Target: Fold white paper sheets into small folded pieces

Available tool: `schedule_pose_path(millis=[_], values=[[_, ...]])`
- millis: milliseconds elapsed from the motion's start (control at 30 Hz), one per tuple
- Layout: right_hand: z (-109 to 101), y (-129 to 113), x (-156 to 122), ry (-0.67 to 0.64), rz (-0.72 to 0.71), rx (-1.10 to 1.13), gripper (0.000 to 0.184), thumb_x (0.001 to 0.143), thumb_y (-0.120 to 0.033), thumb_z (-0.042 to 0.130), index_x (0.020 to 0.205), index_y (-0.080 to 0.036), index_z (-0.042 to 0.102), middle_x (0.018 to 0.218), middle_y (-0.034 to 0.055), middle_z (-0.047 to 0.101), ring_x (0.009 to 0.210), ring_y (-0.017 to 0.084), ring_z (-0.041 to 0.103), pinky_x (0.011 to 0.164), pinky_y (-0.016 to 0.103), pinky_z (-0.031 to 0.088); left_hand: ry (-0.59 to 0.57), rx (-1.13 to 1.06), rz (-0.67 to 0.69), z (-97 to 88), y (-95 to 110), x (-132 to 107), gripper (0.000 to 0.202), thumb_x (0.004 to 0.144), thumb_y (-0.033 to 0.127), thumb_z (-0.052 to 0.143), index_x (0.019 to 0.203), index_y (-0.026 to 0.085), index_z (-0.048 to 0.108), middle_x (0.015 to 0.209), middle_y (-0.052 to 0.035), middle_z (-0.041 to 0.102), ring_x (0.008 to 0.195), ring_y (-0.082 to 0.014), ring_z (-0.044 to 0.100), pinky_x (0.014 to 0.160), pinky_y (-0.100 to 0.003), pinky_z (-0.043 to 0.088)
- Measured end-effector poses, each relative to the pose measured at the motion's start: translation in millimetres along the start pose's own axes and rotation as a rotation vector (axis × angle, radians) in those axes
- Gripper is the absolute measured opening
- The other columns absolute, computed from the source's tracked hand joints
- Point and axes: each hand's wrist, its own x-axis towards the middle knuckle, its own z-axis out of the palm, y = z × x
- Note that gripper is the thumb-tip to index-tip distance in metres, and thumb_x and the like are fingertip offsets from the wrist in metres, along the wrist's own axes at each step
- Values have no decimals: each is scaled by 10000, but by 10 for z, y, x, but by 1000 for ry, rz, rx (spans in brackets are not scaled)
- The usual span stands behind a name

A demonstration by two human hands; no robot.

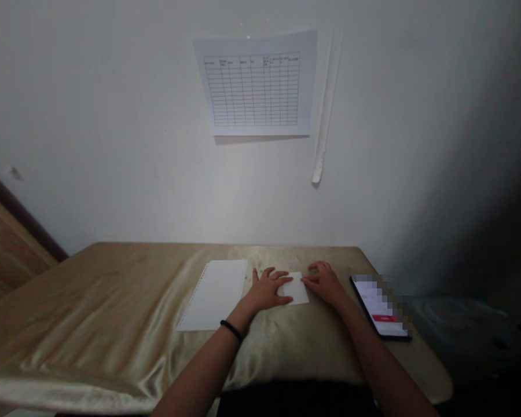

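Observation:
A small white folded paper lies on the table between my hands. My left hand rests flat on its left part with the fingers stretched out. My right hand presses its right edge with bent fingers held together. A dark band circles my left wrist. To the left of my left hand lies a larger white sheet with punched holes along one side.
The table wears a shiny gold cloth. A lit phone lies at the right edge. A printed grid sheet hangs on the white wall behind. A wooden board stands at the left.

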Motion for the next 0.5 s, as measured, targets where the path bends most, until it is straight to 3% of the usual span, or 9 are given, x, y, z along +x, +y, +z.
schedule_pose_path(millis=[500], values=[[118,-102,28,112,70,-198,228,927,-393,593,1034,-331,786,1220,115,590,1230,298,456,1017,437,397,4,-9,-6,-9,13,1,692,776,665,673,1412,467,489,1553,19,446,1465,-411,241,1094,-807,-28]])
